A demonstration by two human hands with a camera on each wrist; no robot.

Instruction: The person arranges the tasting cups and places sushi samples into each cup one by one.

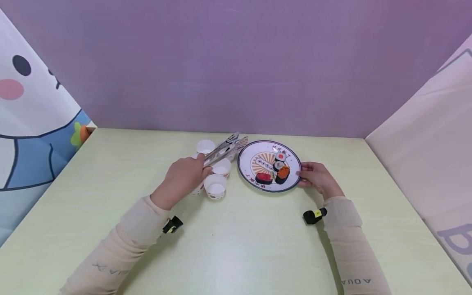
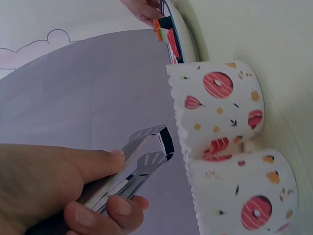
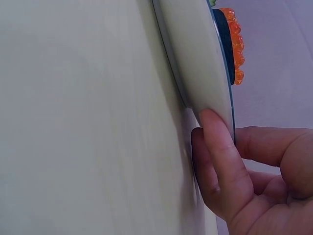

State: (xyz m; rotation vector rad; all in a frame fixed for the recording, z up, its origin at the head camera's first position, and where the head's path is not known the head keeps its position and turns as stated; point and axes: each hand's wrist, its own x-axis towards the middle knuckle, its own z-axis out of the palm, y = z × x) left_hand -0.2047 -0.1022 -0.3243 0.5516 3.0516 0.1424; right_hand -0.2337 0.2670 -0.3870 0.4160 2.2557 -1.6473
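Note:
My left hand (image 1: 184, 178) grips metal serving tongs (image 1: 221, 152), its thumb on one side and fingers curled round the other in the left wrist view. The tongs' ends reach over a cluster of white paper baking cups (image 1: 215, 187); those cups show printed doughnuts (image 2: 218, 84) up close. At the right rim of a round patterned plate (image 1: 245, 170), my right hand (image 1: 318, 179) pinches the edge, thumb above and fingers beneath. On the plate lie sushi pieces: an orange roe one (image 1: 283, 173), a red-topped one (image 1: 264, 178) and two small rolls (image 1: 280, 157).
Everything stands on a pale wooden table (image 1: 228, 246). A purple backdrop (image 1: 228, 69) rises behind its far edge. Printed cloth panels (image 1: 33, 110) flank the left and right sides. The cups stand close to the plate's left side.

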